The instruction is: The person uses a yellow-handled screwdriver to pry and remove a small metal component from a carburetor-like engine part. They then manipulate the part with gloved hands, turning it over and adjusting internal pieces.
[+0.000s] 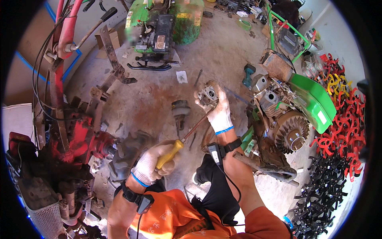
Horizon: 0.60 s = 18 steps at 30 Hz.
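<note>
My left hand (148, 166), in a white knit glove with a blue cuff, is closed around the yellow handle of a screwdriver (170, 154). Its long rusty shaft slants up and right toward my other hand, and the tip reaches close to the palm. I cannot tell whether it touches anything there. My right hand (221, 114), gloved the same way, grips a small grey metal carburetor (209, 94) with a round bore turned upward. Below and left of it, a dark cylindrical metal part (181, 108) with a stem lies on the concrete floor.
To the right sits an opened engine with a finned flywheel (292, 132) and a green cover (314, 102). A teal power tool (248, 75) lies behind it. Red curved blades (338, 123) and black ones (320, 189) are heaped along the right. A red machine (75, 135) stands left, a green one (187, 24) ahead.
</note>
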{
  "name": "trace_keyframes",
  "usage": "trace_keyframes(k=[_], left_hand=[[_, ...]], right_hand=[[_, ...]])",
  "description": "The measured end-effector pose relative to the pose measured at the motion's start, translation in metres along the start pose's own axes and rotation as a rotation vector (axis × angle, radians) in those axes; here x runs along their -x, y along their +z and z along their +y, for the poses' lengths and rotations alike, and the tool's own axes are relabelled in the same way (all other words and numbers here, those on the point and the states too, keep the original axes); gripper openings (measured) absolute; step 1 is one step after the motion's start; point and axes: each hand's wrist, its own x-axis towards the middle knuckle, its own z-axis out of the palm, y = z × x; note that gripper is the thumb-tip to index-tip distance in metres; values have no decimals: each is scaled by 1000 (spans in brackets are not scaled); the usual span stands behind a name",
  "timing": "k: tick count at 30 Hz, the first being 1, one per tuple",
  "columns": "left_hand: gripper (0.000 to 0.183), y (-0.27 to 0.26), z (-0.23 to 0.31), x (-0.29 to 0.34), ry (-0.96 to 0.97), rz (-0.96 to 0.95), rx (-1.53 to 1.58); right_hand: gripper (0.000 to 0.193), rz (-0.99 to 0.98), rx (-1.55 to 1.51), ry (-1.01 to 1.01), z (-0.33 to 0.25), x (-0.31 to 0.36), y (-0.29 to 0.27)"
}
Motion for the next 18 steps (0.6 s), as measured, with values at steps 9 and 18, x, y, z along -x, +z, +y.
trace_keyframes(k=[9,18], left_hand=[[45,26,2,18,429,297,-928],[48,18,-4,21,623,425,-1171]], right_hand=[[42,159,-309,85,-3,-6,8],[53,155,-351,162,-9,-13,1]])
